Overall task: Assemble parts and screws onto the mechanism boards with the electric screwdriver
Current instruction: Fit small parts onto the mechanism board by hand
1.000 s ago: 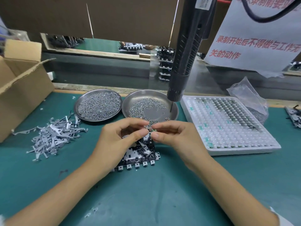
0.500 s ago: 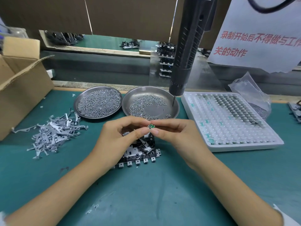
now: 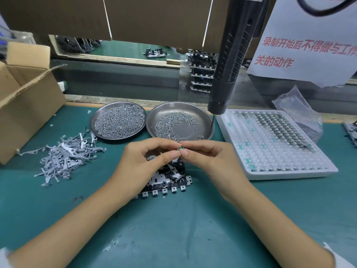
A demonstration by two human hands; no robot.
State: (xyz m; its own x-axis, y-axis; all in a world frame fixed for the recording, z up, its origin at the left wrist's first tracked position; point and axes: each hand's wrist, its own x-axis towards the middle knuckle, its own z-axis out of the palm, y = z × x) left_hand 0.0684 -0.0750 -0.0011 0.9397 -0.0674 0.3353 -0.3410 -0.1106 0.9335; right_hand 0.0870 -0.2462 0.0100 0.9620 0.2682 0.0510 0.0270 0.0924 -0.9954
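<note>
Head view, item held: small green part, pinched between the fingertips of both hands above the mechanism board; mostly covered, its form unreadable.
Left hand: thumb and forefinger curled, closed on the green part from the left; a thin pale sliver shows under the fingers, identity unclear.
Right hand: thumb and forefinger closed on the same part from the right; remaining fingers curled behind.
Mechanism board: flat on the green mat, directly below the hands; left portion hidden by the left hand and wrist.
Electric screwdriver: hangs upright, unheld, bit tip over the right rim of the sparse dish; top cut off by the frame.
Sparse screw dish: behind the hands.
Full screw dish: just left of it.
Metal levers: loose heap, far left.
White tray: right side, partly filled with small dark pieces.
Plastic bag: behind the tray, contents indistinct.
Cardboard box: left edge, cropped.
</note>
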